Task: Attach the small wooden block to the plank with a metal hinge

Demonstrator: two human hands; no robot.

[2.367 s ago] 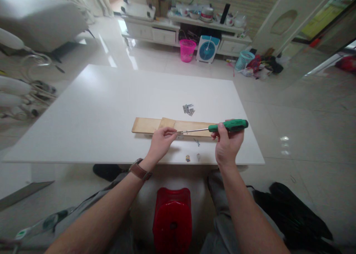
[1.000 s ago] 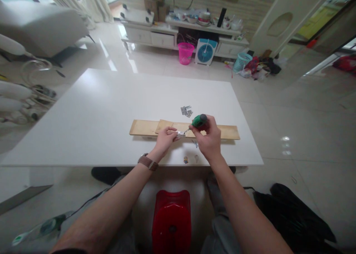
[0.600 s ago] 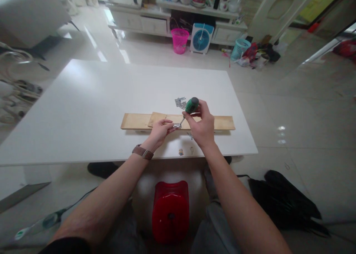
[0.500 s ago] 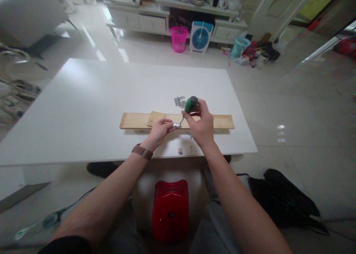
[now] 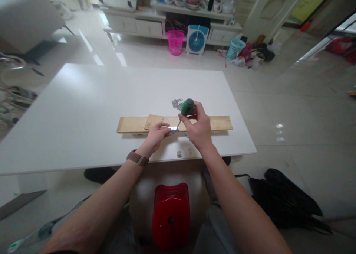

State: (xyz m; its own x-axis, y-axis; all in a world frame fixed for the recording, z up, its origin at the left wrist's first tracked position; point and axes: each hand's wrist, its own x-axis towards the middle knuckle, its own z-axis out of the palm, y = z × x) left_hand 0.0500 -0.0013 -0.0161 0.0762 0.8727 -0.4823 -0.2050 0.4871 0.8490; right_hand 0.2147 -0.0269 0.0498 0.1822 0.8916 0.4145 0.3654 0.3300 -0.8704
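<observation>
My right hand (image 5: 199,126) is closed around a green and black screwdriver (image 5: 187,107), tilted with its shaft pointing down to the left. The tip meets a small shiny metal hinge (image 5: 174,129) at the near edge of the wooden boards. Pinched between the fingers of my left hand (image 5: 155,135) is the hinge's left end. A long pale wooden board (image 5: 130,124) lies across the table, with a shorter wooden piece (image 5: 152,121) on top of it. Just beyond the screwdriver sits a small pile of metal hinges and screws (image 5: 175,103).
The white table (image 5: 91,109) carries two small stickers or flat bits, one a cartoon figure (image 5: 179,154), near its front edge. A red plastic stool (image 5: 171,217) stands below me. Beyond the table are a pink basket (image 5: 175,43) and a blue fan (image 5: 197,40).
The view has shifted slightly, so the table and boards sit a little lower and further left. Both hands keep their holds, with the screwdriver still at the hinge.
</observation>
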